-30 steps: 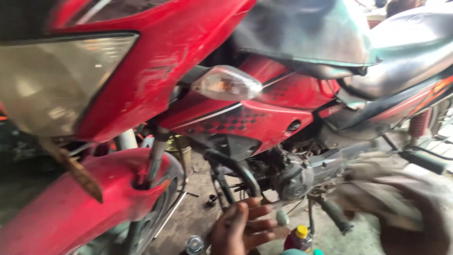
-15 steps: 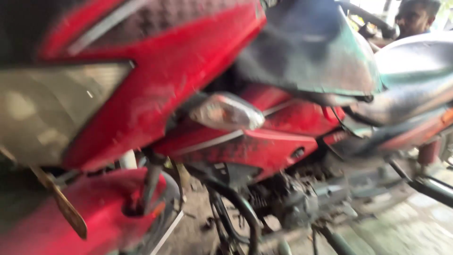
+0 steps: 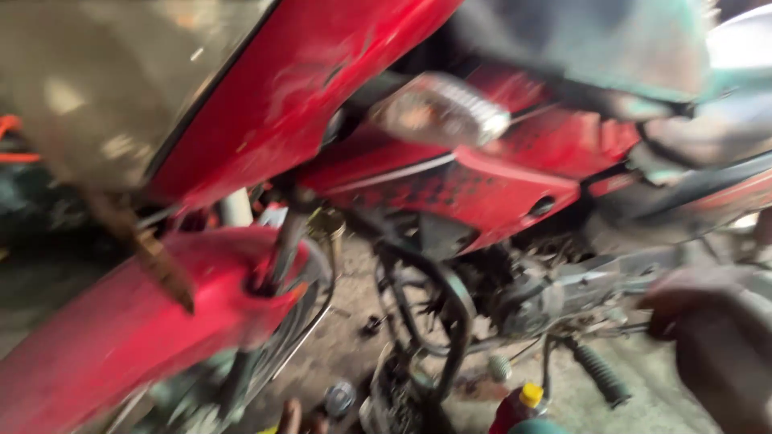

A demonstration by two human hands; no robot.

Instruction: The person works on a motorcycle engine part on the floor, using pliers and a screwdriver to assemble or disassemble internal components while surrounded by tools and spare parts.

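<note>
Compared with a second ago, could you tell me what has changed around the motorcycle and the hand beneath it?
The hand that gripped the black frame tube a second ago has let go and dropped; only fingertips show at the bottom edge. The camera has moved closer, so the red motorcycle looms larger and blurred. The yellow-capped bottle remains on the ground, and the motorcycle itself has not moved.

head view | looks down, close to red motorcycle [image 3: 490, 177] side | front mudguard [image 3: 129, 321] at 8 o'clock | blurred
</note>
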